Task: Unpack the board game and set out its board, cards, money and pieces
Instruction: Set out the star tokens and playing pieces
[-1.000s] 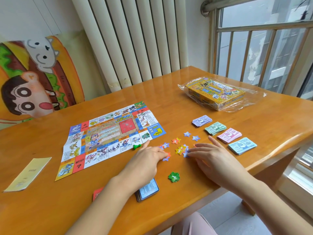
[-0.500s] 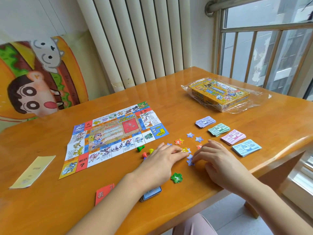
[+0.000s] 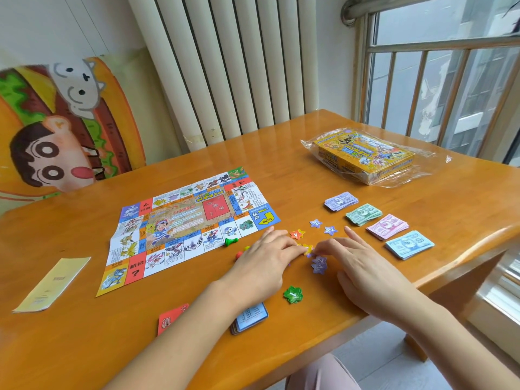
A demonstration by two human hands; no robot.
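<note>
Head view.

- Left hand [image 3: 264, 257]: palm down, fingers nearly straight, tips on a yellow star token [image 3: 308, 248]. It grips nothing that I can see.
- Right hand [image 3: 363, 266]: fingers bent towards the same token, index finger lifted. The thumb is hidden, so I cannot tell if it pinches.
- The purple star stack [image 3: 319, 264] lies just beside both sets of fingertips. Loose stars lie near, with an orange star [image 3: 296, 235] among them.

Risks (judgement):
- A sweep of either hand could scatter the thin tokens or topple the purple stack.
- The green clover token [image 3: 293, 294] and blue card deck [image 3: 250, 319] sit near the table [image 3: 281, 153] edge, under the forearms, and a dragged wrist could push them off.
- The green pawn [image 3: 231, 241] lies tipped at the edge of the board [image 3: 185, 226] and may roll.

Surroundings:
- Four money stacks [image 3: 387, 226] lie to the right, well apart from the hands.
- The game box [image 3: 365, 156] sits far right in its plastic wrap.
- A red card [image 3: 170, 319] is half hidden by the left forearm.
- A yellow leaflet [image 3: 52, 284] lies far left.
</note>
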